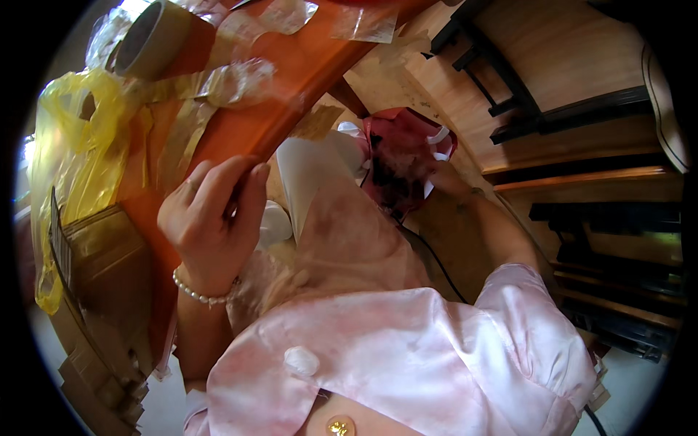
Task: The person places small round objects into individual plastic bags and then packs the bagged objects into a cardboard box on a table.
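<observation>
My left hand [218, 207], with a beaded bracelet at its wrist, is raised beside the edge of the orange table [256, 114]. Its fingers are curled and the thumb lies near the index finger; whether something thin is between them is unclear. Low on my right, my right hand [450, 177] reaches to a dark red bag [395, 158] with white handle pieces and black patches. That hand is blurred at the bag's side, and its fingertips are hard to make out. Strips of clear tape [182, 133] cling to the table near my left hand.
A wide tape roll [155, 41] and a yellow plastic bag [82, 147] are on the table's left. Folded cardboard [109, 267] stands below them. Wooden panels with black metal brackets [501, 76] line the right. A black cable [436, 256] runs down beside my leg.
</observation>
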A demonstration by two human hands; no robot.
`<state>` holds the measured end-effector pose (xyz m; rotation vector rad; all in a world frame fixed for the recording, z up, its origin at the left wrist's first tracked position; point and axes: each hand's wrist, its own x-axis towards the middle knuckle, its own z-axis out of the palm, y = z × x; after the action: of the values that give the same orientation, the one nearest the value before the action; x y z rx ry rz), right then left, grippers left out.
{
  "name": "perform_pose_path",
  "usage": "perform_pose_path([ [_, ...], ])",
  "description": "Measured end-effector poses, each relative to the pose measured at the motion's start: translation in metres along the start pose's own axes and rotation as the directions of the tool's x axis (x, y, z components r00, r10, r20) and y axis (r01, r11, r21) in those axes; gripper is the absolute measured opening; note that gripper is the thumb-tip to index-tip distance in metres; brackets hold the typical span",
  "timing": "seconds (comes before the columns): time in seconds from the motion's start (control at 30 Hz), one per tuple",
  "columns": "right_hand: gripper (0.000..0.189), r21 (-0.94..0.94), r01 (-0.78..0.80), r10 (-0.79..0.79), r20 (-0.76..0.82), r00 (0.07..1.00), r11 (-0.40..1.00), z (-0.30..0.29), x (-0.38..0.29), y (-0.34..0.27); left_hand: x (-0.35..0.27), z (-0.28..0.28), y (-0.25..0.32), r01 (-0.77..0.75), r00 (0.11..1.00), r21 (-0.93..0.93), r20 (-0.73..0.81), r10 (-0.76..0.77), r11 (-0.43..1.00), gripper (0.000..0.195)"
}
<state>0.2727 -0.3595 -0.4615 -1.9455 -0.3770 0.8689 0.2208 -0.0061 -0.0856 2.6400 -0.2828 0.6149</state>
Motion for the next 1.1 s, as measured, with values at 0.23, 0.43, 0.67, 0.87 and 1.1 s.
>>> perform_pose_path([
  [0.23,0.044,-0.517,-0.097,-0.07,-0.294,0.953,0.85,0.035,0.063,0.023,0.005,0.0,-0.001,0.023,0.998,0.019,0.05,-0.024,1.0,0.01],
  [0.43,0.036,-0.511,-0.453,0.378,-0.25,0.892,0.731,0.035,0.107,0.05,0.005,0.001,-0.002,-0.016,0.998,0.052,0.063,0.013,0.999,0.011],
  [0.67,0.033,0.066,-0.347,0.331,-0.507,0.796,0.935,0.013,0.086,0.082,0.002,0.002,-0.001,0.032,0.998,0.055,0.052,-0.035,0.998,0.01],
  [0.87,0.032,0.157,-0.447,0.474,-0.322,0.82,0.881,0.014,0.075,0.056,0.002,0.004,0.001,0.043,0.998,0.078,0.036,-0.046,0.996,0.009],
  [1.1,0.015,-0.46,-0.139,0.013,-0.267,0.964,0.877,0.035,0.093,0.143,0.006,0.005,-0.001,0.044,0.997,0.051,0.053,-0.046,0.998,0.008],
])
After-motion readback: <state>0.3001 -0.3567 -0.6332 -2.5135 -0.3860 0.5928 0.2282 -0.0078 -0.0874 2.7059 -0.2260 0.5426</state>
